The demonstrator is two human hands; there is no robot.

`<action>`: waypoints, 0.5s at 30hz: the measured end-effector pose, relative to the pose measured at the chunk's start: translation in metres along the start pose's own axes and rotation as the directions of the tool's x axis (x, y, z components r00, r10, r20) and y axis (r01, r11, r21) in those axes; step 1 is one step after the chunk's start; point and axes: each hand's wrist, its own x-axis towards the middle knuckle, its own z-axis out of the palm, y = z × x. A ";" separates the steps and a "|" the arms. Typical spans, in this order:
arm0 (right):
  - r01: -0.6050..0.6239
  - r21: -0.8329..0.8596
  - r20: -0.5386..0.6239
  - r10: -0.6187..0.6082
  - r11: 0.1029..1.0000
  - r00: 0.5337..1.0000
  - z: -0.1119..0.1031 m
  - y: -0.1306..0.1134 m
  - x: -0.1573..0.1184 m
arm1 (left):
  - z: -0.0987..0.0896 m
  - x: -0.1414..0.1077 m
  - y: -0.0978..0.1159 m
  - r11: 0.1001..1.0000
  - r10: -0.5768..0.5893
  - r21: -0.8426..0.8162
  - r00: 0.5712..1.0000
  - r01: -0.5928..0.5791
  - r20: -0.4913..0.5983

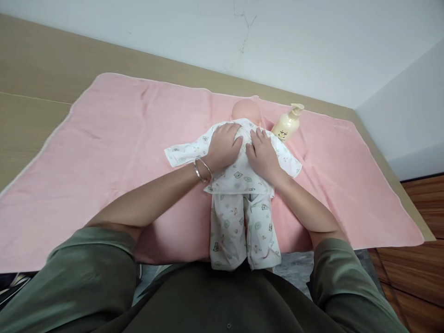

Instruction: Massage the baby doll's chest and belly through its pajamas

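A baby doll [247, 110] lies on a pink cloth, its bald head toward the wall. It wears a white patterned top [239, 178] with the sleeves spread out, and matching trousers [228, 226] whose legs reach over the near edge. My left hand [225, 147] rests flat on the left side of the doll's upper body, fingers stretched toward its shoulder. On the right side of it lies my right hand [262, 155], fingers spread a little. Neither hand grips anything. A small gap separates the two thumbs, with the top's fabric showing between them.
A cream pump bottle [287, 124] lies tilted beside the doll's head on the right. The pink cloth [138, 152] covers most of the wooden table [38, 60]. Behind it rises a white wall [294, 46] with a crack. Brown wooden furniture [412, 263] is at the lower right.
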 end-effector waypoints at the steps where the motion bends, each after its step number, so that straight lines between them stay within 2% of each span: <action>1: 0.011 -0.015 -0.004 -0.011 1.000 1.000 0.000 -0.003 -0.003 | 0.001 0.004 -0.003 1.000 -0.015 -0.005 1.000 0.015 0.011; 5: 0.071 -0.022 -0.031 -0.071 0.997 0.997 0.001 0.000 -0.001 | 0.008 0.003 -0.006 0.999 -0.015 0.029 1.000 0.015 -0.015; 8: 0.062 -0.006 -0.037 -0.063 0.998 0.997 0.001 0.010 0.010 | 0.013 -0.003 -0.003 0.999 -0.013 0.031 0.999 0.015 -0.047; 12: 0.045 -0.013 -0.032 -0.045 0.999 0.998 0.000 0.018 0.019 | 0.012 -0.008 0.002 0.999 -0.014 0.047 1.000 0.015 -0.008; 15: 0.071 -0.008 0.013 -0.071 0.997 0.997 -0.004 0.024 0.024 | 0.008 -0.011 0.008 0.997 -0.012 0.077 1.000 0.011 0.008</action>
